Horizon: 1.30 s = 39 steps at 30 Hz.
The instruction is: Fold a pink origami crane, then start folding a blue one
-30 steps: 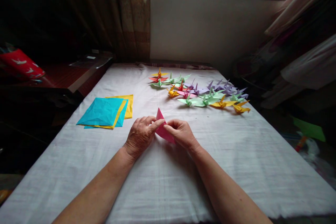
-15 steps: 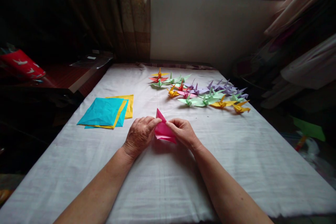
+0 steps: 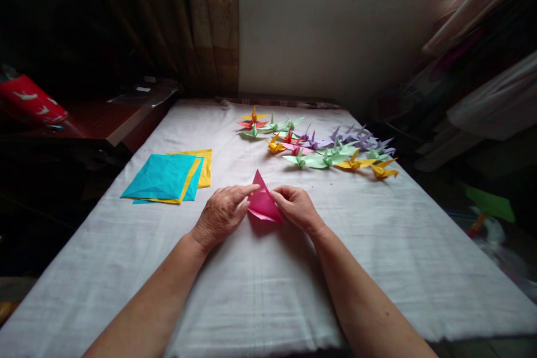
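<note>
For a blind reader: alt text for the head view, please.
The left hand and right hand hold a folded pink paper on a white cloth. Blue and yellow sheets lie left; colourful paper cranes sit beyond.

The folded pink sheet [image 3: 263,205] is thin matt paper, creased sharp, like the blue and yellow squares [image 3: 168,178] and folded cranes [image 3: 323,146], all lying on coarse-woven white cloth [image 3: 260,279].

- left hand [image 3: 218,215], right hand [image 3: 297,207]: two hands
- pink folded paper [image 3: 263,204]: one
- flat sheets [image 3: 161,177]: four edges show, teal and yellow
- paper cranes [image 3: 331,159]: over a dozen; overlap blocks an exact count
</note>
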Available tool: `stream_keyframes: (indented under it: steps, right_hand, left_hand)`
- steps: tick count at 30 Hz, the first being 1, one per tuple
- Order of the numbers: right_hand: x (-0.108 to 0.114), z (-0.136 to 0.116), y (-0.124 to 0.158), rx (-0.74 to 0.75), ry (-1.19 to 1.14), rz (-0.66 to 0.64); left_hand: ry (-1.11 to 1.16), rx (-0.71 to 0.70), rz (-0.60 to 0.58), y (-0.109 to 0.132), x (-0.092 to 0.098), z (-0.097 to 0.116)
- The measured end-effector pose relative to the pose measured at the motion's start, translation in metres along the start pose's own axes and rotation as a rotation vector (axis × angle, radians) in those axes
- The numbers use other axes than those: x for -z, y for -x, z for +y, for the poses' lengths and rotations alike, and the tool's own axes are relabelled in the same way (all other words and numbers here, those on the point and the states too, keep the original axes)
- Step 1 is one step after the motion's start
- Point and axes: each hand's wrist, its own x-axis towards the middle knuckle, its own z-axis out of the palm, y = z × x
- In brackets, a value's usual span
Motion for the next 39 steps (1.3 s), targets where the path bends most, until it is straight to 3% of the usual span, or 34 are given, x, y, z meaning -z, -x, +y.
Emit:
stream_keyframes:
  steps: [6, 8, 16, 21, 26, 29, 33, 39]
  right_hand:
    - [0.003, 0.001, -0.001, -0.010, 0.074, 0.009]
    - [0.004, 0.000, 0.000, -0.008, 0.081, -0.004]
    - [0.003, 0.000, -0.002, -0.012, 0.035, -0.052]
    - [0.000, -0.005, 0.000, -0.020, -0.160, -0.114]
    - [-0.005, -0.014, 0.004, -0.002, -0.220, -0.091]
    - [-0.005, -0.019, 0.006, -0.092, -0.358, -0.100]
    - [-0.003, -0.025, 0.007, -0.170, -0.422, -0.108]
    - [-0.006, -0.022, 0.008, -0.136, -0.395, -0.136]
  left_hand:
    - [-0.014, 0.146, -0.268, 0.005, 0.003, -0.011]
    - [-0.003, 0.191, -0.295, 0.004, -0.002, -0.009]
    - [0.127, 0.367, -0.067, -0.006, -0.013, 0.003]
    - [0.497, 0.580, 0.046, -0.006, -0.012, -0.001]
    - [0.827, 0.696, 0.016, -0.009, -0.004, 0.005]
    - [0.972, 0.730, -0.033, -0.011, 0.001, 0.010]
    - [1.042, 0.827, -0.098, -0.011, 0.003, 0.014]
    - [0.971, 0.889, -0.126, -0.009, -0.001, 0.016]
